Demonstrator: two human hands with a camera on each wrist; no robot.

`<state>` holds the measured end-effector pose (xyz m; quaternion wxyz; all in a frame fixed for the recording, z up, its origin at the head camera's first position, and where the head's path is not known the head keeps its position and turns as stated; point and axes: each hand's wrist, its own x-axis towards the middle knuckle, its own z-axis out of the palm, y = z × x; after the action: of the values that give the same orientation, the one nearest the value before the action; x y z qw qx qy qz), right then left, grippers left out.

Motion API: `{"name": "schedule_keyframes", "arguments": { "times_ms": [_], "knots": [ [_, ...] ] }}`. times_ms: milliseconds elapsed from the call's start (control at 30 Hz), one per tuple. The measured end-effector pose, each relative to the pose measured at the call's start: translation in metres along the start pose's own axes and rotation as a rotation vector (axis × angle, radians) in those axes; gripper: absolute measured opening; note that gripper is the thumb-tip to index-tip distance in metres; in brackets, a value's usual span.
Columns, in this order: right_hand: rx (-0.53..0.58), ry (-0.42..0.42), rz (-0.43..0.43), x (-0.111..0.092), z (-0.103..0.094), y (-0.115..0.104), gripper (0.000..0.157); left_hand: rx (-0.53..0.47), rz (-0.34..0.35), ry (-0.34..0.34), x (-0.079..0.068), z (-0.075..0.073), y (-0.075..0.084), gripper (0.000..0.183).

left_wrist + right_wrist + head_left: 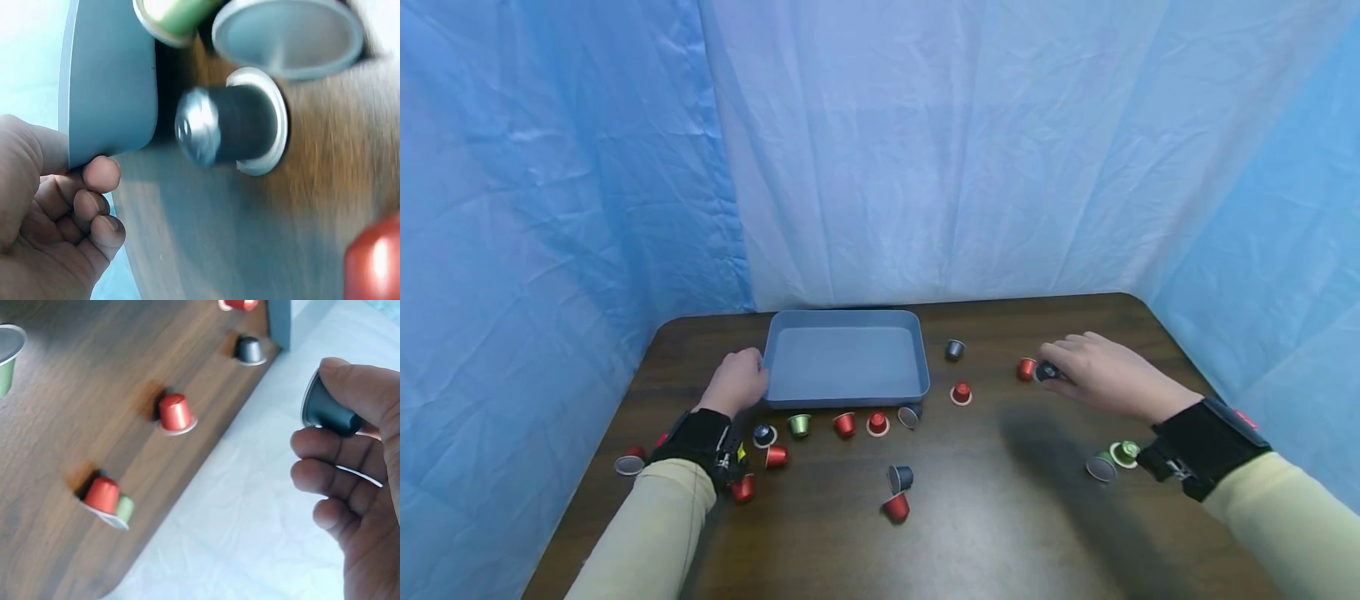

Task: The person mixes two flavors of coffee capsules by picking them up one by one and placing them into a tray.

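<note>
At its left side, a grey-blue tray (pixel 847 402) is pinched by my left hand (pixel 737 383); in the left wrist view the thumb and fingers close on the tray's wall (pixel 112 81). A dark coffee capsule (pixel 330 407) is held between the thumb and fingers of my right hand (pixel 1097 372), raised over the right side of the table. Close beyond it in the head view lies a red capsule (pixel 1026 368). Near the left hand, a dark blue capsule (pixel 764 435) stands on its rim and a green capsule (pixel 800 426) sits by the tray's front.
Several red and dark capsules, such as a red capsule (pixel 896 507) and a dark capsule (pixel 954 350), are scattered over the brown wooden table (pixel 985 533). Two green capsules, one a green capsule (pixel 1125 452), lie below the right wrist. Blue-white sheets (pixel 925 167) hang around the table.
</note>
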<state>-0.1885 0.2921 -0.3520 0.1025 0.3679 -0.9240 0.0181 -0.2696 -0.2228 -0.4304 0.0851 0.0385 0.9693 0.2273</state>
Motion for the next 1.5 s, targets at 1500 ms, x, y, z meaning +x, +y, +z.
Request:
{"name": "schedule_keyframes", "arguments": {
  "times_ms": [1500],
  "knots": [
    [0.047, -0.226, -0.037, 0.079, 0.067, -0.048, 0.028, 0.163, 0.08, -0.102, -0.011, 0.046, 0.074, 0.029]
  ]
}}
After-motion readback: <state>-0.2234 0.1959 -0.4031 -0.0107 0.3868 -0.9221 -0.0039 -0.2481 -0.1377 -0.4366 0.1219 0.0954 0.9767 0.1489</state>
